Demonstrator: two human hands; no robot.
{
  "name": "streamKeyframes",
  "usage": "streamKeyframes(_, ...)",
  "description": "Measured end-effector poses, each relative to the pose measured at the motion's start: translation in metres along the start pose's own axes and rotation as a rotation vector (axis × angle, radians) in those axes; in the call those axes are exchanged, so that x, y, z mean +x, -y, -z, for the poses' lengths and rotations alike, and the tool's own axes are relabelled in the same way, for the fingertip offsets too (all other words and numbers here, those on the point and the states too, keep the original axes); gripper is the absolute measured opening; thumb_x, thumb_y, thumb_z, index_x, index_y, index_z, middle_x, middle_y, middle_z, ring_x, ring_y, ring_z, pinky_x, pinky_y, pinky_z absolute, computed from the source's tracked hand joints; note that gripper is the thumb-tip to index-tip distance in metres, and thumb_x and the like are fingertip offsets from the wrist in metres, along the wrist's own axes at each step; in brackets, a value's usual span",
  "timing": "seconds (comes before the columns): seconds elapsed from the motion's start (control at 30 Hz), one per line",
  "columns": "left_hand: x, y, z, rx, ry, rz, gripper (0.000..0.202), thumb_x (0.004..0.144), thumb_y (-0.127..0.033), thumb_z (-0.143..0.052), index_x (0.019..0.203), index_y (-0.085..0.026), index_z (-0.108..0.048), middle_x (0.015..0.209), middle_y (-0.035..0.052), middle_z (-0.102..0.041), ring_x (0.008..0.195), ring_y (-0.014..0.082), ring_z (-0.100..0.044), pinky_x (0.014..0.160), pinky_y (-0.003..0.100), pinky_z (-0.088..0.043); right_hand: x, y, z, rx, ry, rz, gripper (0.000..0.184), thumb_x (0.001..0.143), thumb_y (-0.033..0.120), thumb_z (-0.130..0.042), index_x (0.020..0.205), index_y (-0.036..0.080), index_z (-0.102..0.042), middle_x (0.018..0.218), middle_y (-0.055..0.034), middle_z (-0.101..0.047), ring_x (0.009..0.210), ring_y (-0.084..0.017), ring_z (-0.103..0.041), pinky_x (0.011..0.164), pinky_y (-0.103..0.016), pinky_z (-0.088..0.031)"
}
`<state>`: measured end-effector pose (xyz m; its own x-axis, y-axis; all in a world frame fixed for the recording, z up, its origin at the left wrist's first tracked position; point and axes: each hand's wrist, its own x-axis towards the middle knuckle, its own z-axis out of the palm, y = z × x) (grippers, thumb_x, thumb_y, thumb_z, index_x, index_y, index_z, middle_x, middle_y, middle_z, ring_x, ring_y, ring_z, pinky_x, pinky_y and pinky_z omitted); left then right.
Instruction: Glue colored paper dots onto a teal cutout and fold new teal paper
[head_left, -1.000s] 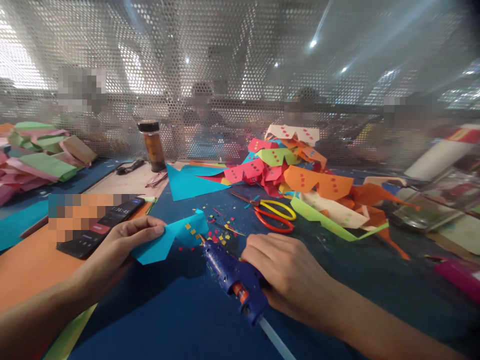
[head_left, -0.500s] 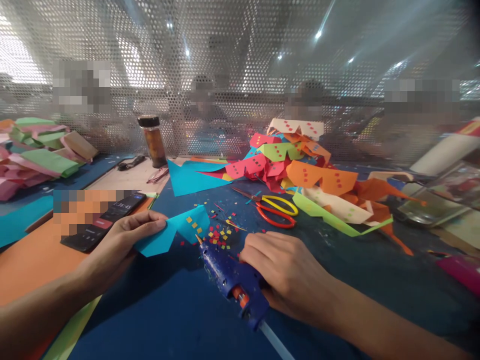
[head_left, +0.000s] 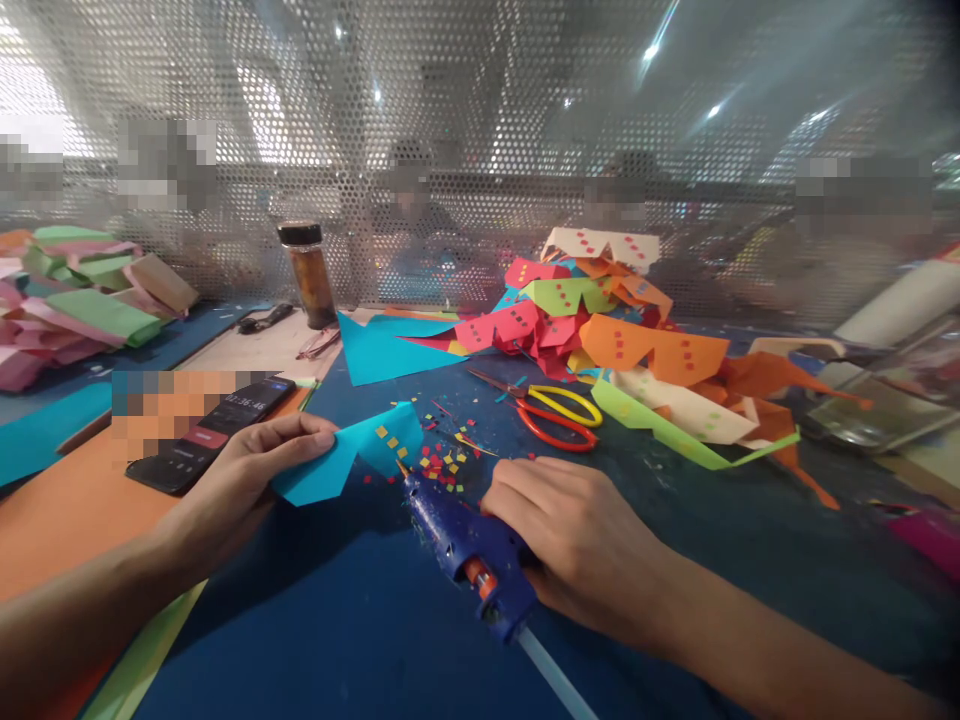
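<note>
Blue paper piece (head_left: 319, 480) is held above the surface (head_left: 300, 640) by the pinching grip of the left hand (head_left: 274, 455), while the right hand (head_left: 566, 515) is closed around a glue gun (head_left: 442, 520), its nozzle (head_left: 403, 467) near three yellow squares (head_left: 392, 443). Gluing such squares seems the present step, and the next move calls for a steady nozzle. Behind piled paper masks (head_left: 651, 348) stands a perforated metal screen (head_left: 480, 100).
</note>
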<state>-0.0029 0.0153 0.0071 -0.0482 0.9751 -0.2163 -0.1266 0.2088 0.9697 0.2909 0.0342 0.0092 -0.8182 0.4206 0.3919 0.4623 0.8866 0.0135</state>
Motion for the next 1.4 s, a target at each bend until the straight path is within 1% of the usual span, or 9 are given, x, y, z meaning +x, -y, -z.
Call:
streamKeyframes(0.1, -0.0013, -0.0012, -0.0002, 0.003, 0.008, -0.003, 0.025, 0.074, -0.039, -0.083, 0.077, -0.017, -0.071, 0.062, -0.0039, -0.063, 0.054, 0.0064, -0.052, 0.048, 0.012, -0.041, 0.0000, -0.0007, -0.0009, 0.002, -0.002, -0.002, 0.011, 0.088, 0.019, -0.053, 0.078, 0.018, -0.055, 0.077, -0.0031, -0.058, 0.068, -0.018, -0.048, 0.061, -0.032, -0.034)
streamKeyframes(0.23, -0.0013, -0.0011, 0.0006, 0.011, 0.020, -0.014, 0.024, 0.077, -0.039, -0.081, 0.077, -0.017, -0.071, 0.062, -0.0043, -0.062, 0.054, 0.0058, -0.050, 0.048, 0.012, -0.040, 0.0010, -0.0016, -0.0007, -0.001, -0.011, -0.003, 0.013, 0.090, 0.019, -0.050, 0.078, 0.018, -0.056, 0.076, -0.0035, -0.059, 0.067, -0.018, -0.048, 0.060, -0.031, -0.033)
streamKeyframes(0.33, -0.0010, -0.0011, 0.0008, 0.010, 0.022, -0.012, 0.025, 0.076, -0.039, -0.082, 0.077, -0.018, -0.071, 0.062, -0.0048, -0.062, 0.053, 0.0061, -0.050, 0.048, 0.012, -0.040, 0.0011, -0.0014, 0.0005, -0.003, -0.004, -0.003, 0.012, 0.089, 0.018, -0.051, 0.079, 0.018, -0.057, 0.076, -0.0037, -0.059, 0.067, -0.018, -0.048, 0.060, -0.031, -0.033)
streamKeyframes(0.5, -0.0013, -0.0009, 0.0007, 0.027, 0.023, -0.024, 0.023, 0.077, -0.040, -0.081, 0.078, -0.019, -0.071, 0.063, -0.0041, -0.063, 0.055, 0.0075, -0.051, 0.050, 0.014, -0.041, 0.0001, 0.0003, 0.0017, 0.007, -0.001, -0.005, 0.009, 0.086, 0.016, -0.051, 0.078, 0.018, -0.055, 0.076, -0.0033, -0.059, 0.067, -0.018, -0.048, 0.061, -0.031, -0.034)
streamKeyframes(0.83, -0.0001, 0.0004, 0.0009, 0.031, 0.010, -0.015, 0.024, 0.073, -0.039, -0.083, 0.077, -0.018, -0.072, 0.062, -0.0033, -0.063, 0.053, 0.0078, -0.052, 0.048, 0.015, -0.041, 0.0006, -0.0008, 0.0006, 0.009, 0.001, -0.010, 0.012, 0.089, 0.021, -0.054, 0.078, 0.018, -0.056, 0.076, -0.0033, -0.059, 0.067, -0.018, -0.049, 0.060, -0.031, -0.033)
streamKeyframes(1.03, -0.0004, 0.0007, 0.0016, 0.024, 0.016, -0.010, 0.024, 0.074, -0.040, -0.083, 0.078, -0.019, -0.072, 0.063, -0.0049, -0.063, 0.054, 0.0063, -0.052, 0.049, 0.013, -0.041, -0.0002, -0.0013, 0.0012, -0.009, -0.015, 0.000, 0.015, 0.091, 0.021, -0.050, 0.078, 0.018, -0.056, 0.076, -0.0039, -0.059, 0.067, -0.018, -0.049, 0.060, -0.031, -0.033)
streamKeyframes(1.17, -0.0001, 0.0015, 0.0022, 0.000, 0.012, 0.011, 0.024, 0.073, -0.040, -0.084, 0.079, -0.019, -0.073, 0.063, -0.0045, -0.063, 0.054, 0.0070, -0.053, 0.049, 0.014, -0.043, -0.0001, -0.0017, 0.0010, -0.022, -0.003, -0.004, 0.014, 0.091, 0.020, -0.049, 0.079, 0.018, -0.056, 0.077, -0.0043, -0.060, 0.068, -0.018, -0.049, 0.060, -0.031, -0.033)
streamKeyframes(1.27, -0.0001, 0.0011, 0.0011, -0.016, 0.011, 0.011, 0.024, 0.073, -0.040, -0.084, 0.078, -0.019, -0.072, 0.062, -0.0042, -0.064, 0.053, 0.0069, -0.053, 0.049, 0.014, -0.042, -0.0006, -0.0014, 0.0008, -0.011, 0.009, -0.009, 0.013, 0.090, 0.021, -0.051, 0.078, 0.019, -0.055, 0.077, -0.0040, -0.060, 0.068, -0.018, -0.049, 0.061, -0.031, -0.034)
streamKeyframes(1.4, -0.0004, -0.0002, -0.0009, -0.013, 0.007, 0.008, 0.024, 0.073, -0.039, -0.084, 0.078, -0.019, -0.072, 0.063, -0.0043, -0.065, 0.054, 0.0072, -0.054, 0.050, 0.014, -0.043, -0.0013, -0.0002, 0.0003, -0.011, 0.005, -0.005, 0.010, 0.085, 0.015, -0.051, 0.077, 0.019, -0.054, 0.076, -0.0029, -0.059, 0.067, -0.017, -0.048, 0.060, -0.031, -0.033)
